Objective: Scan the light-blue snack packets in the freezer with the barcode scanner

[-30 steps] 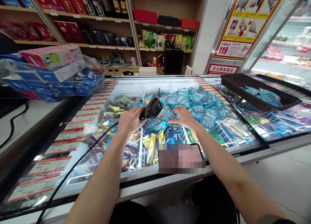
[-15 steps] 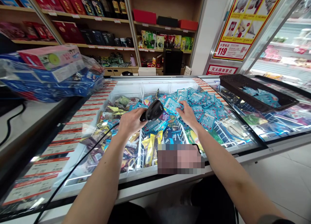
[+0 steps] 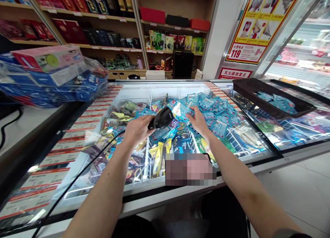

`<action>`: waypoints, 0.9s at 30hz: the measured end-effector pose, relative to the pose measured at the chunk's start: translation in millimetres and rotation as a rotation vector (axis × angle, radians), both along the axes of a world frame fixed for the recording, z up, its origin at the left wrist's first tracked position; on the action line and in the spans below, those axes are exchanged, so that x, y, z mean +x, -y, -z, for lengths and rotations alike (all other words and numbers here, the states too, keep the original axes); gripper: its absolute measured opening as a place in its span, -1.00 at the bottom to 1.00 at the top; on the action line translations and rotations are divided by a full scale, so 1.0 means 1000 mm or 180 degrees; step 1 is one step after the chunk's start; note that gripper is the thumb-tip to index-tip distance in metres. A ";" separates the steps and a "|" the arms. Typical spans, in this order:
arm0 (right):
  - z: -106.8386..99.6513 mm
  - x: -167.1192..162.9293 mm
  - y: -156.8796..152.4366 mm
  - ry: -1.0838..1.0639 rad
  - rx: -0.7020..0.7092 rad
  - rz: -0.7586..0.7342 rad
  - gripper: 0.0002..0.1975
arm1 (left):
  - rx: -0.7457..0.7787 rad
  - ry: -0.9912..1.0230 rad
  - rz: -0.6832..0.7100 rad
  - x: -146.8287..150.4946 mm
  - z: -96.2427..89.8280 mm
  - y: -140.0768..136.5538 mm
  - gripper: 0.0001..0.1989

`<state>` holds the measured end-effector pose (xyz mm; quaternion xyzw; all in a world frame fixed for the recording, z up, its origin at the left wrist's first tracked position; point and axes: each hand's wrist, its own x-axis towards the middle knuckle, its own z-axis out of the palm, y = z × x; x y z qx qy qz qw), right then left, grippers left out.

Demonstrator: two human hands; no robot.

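Note:
My left hand (image 3: 139, 129) is closed around the handle of a black barcode scanner (image 3: 163, 118), and a black cable (image 3: 85, 174) trails from it to the lower left. The scanner's head points right, toward a light blue packet (image 3: 179, 110) pinched by the fingers of my right hand (image 3: 198, 121). A white label area shows on that packet. Right beside it, a heap of similar blue packets (image 3: 220, 110) lies on the glass top of a chest freezer (image 3: 144, 201). Below, yellow ice cream packs (image 3: 157, 159) and other wrapped goods fill white wire baskets.
Blue and pink boxes in clear plastic (image 3: 51, 76) stand at the left. A dark brown basket (image 3: 281, 104) with several blue packets sits on the right. Near the front edge lies a phone with a blurred-out surface (image 3: 190, 171). Stocked shelves (image 3: 123, 19) stand behind.
The packet in my right hand has tilted, and its white label is brighter. Both hands keep their grips, and the view has shifted slightly.

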<state>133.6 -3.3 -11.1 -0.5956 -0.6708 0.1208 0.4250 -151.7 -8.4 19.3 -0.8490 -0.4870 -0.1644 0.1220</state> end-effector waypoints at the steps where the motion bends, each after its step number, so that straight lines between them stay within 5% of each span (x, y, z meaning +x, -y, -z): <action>1: 0.000 0.000 0.000 0.0002 0.0004 0.0003 -0.66 | -0.0017 -0.0007 -0.0005 0.000 0.000 0.000 -0.63; 27: 0.003 0.002 -0.001 -0.0098 0.0106 -0.0004 -0.69 | -0.0140 0.0038 0.0056 0.005 -0.005 0.006 -0.63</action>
